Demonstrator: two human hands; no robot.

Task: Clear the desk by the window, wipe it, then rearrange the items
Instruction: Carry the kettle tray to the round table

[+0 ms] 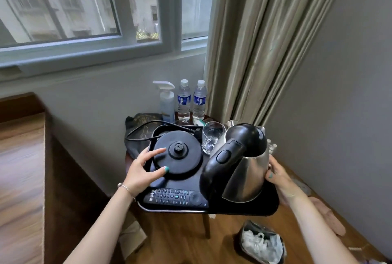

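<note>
A black tray (269, 202) sits on a small round table by the window. On it lie a round black kettle base (178, 153), a steel kettle (244, 168) with a black handle, a remote control (174, 197) and a drinking glass (212, 136). My left hand (142, 170) holds the left edge of the kettle base, thumb and fingers spread over its rim. My right hand (277, 173) rests against the kettle's right side, partly hidden behind it. Behind the tray stand a spray bottle (166, 102) and two water bottles (184, 100) (199, 100).
A dark cloth bag (135, 128) lies under the base's black cord (146, 124). A curtain (265, 41) hangs at the right. A small bin (263, 242) with a plastic liner stands on the wooden floor. A wooden desk (21, 157) fills the left.
</note>
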